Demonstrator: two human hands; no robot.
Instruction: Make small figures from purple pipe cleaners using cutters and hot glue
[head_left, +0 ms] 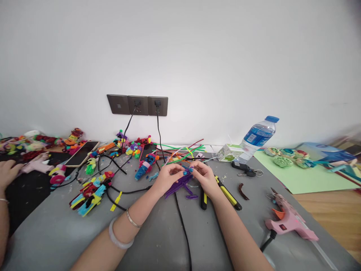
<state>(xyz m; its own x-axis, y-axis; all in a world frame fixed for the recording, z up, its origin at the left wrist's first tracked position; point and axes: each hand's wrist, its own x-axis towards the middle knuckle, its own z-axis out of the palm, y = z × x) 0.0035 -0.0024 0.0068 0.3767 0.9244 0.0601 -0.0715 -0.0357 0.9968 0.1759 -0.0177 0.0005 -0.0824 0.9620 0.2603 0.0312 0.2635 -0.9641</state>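
My left hand (170, 177) and my right hand (203, 176) meet over the middle of the table, thumbs and fingers pinched close together. Between them is a piece of purple fuzzy pipe cleaner (179, 183), partly hidden by the fingertips. Its strands spread below my hands, and a short purple piece (191, 197) lies just under them. Beside my right wrist are pliers with black and yellow handles (228, 194). Loose coloured pipe cleaners (194, 143) lie behind my hands. A blue and orange pipe-cleaner figure (146, 167) is left of my left hand.
A pink glue gun (291, 222) lies at right. Behind it stand a water bottle (256, 137), a small carton (229, 152) and keys (249, 172). Black cables (180, 218) cross the grey table. A phone (82, 153) and several fuzzy figures (91, 192) lie left, near another person's hand (8, 173).
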